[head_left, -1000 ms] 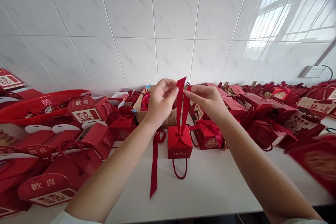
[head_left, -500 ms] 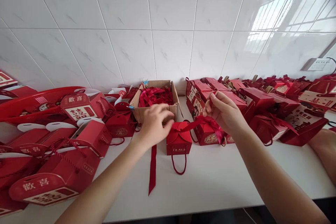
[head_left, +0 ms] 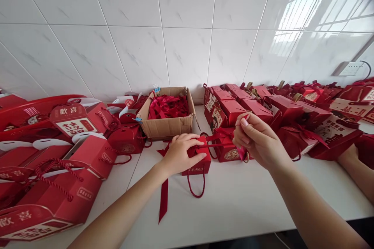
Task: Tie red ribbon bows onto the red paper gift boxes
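A small red gift box (head_left: 196,167) stands on the white table with its rope handle hanging toward the front edge. My left hand (head_left: 182,153) rests on top of this box, fingers apart and pressing at the ribbon there. One ribbon tail (head_left: 164,201) lies on the table below my left wrist. To the right, my right hand (head_left: 253,136) is raised with thumb and forefinger pinched on the ribbon, which stretches tight from the box top. A finished-looking box with a bow (head_left: 229,152) sits behind, between the hands.
A cardboard box (head_left: 168,127) full of red ribbons stands by the tiled wall. Red boxes (head_left: 68,192) crowd the left side beside a red tray (head_left: 43,105). More boxes (head_left: 233,111) fill the right, where another person's arm (head_left: 355,167) shows.
My left hand has come down onto the small box. My right hand has moved slightly right and down, and the ribbon is now drawn into a thin, tight line.
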Action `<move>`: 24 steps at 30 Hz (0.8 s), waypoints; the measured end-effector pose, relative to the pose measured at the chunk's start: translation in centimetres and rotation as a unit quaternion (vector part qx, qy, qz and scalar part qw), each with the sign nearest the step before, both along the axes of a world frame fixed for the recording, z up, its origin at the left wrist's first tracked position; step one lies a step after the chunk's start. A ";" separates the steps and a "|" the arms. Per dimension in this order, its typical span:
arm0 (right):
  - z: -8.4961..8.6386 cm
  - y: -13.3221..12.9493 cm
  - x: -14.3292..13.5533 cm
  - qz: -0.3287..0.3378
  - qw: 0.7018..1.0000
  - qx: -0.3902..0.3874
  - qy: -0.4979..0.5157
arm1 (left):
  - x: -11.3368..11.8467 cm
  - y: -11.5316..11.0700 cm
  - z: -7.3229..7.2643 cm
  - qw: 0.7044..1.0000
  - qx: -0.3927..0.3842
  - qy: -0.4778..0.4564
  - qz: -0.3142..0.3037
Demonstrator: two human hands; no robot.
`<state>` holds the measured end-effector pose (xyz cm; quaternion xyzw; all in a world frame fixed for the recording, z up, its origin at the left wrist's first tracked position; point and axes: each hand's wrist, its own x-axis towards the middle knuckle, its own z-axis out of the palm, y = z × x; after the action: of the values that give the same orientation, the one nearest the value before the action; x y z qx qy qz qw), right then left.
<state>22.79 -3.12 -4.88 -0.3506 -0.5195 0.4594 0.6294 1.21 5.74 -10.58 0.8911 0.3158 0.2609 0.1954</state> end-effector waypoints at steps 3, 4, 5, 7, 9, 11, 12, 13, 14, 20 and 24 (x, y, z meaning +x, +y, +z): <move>-0.9 -0.2 0.6 -0.007 1.000 -0.014 -0.002 | 0.0 0.1 -0.2 1.000 0.000 -0.001 0.000; -1.3 -0.2 0.8 -0.008 1.000 -0.023 -0.001 | 0.0 0.1 -0.3 1.000 0.001 -0.001 0.002; -1.8 -0.3 1.1 -0.010 0.999 -0.031 0.001 | 0.0 0.2 -0.3 1.000 0.003 0.001 0.002; -2.8 -0.5 1.5 -0.015 0.999 -0.049 0.008 | -0.1 0.2 -0.3 1.000 0.008 0.006 0.002; -4.0 -0.6 1.9 -0.022 0.998 -0.060 0.021 | -0.2 0.1 -0.2 1.000 0.008 0.013 0.002; -5.0 -0.6 2.3 -0.031 0.997 -0.067 0.037 | -0.2 0.0 0.0 1.000 0.003 0.019 0.003; -5.5 -0.7 2.5 -0.035 0.996 -0.071 0.046 | -0.2 -0.1 0.0 1.000 0.001 0.021 0.004; -5.8 -0.6 2.7 -0.039 0.995 -0.073 0.055 | -0.2 -0.2 0.1 1.000 -0.001 0.023 0.003; -6.1 -0.6 2.8 -0.042 0.994 -0.074 0.063 | -0.2 -0.2 0.1 1.000 -0.003 0.025 0.002; -6.6 -0.3 3.3 -0.059 0.992 -0.055 0.097 | -0.1 -0.4 0.1 1.000 -0.008 0.030 -0.006; -6.7 0.0 3.2 -0.087 0.989 -0.044 0.107 | -0.1 -0.5 0.0 1.000 -0.019 0.012 -0.014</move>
<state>26.03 -3.12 -11.53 -0.3704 -0.3961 0.4600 0.7031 1.15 5.22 -10.57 0.8948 0.3105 0.2411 0.2115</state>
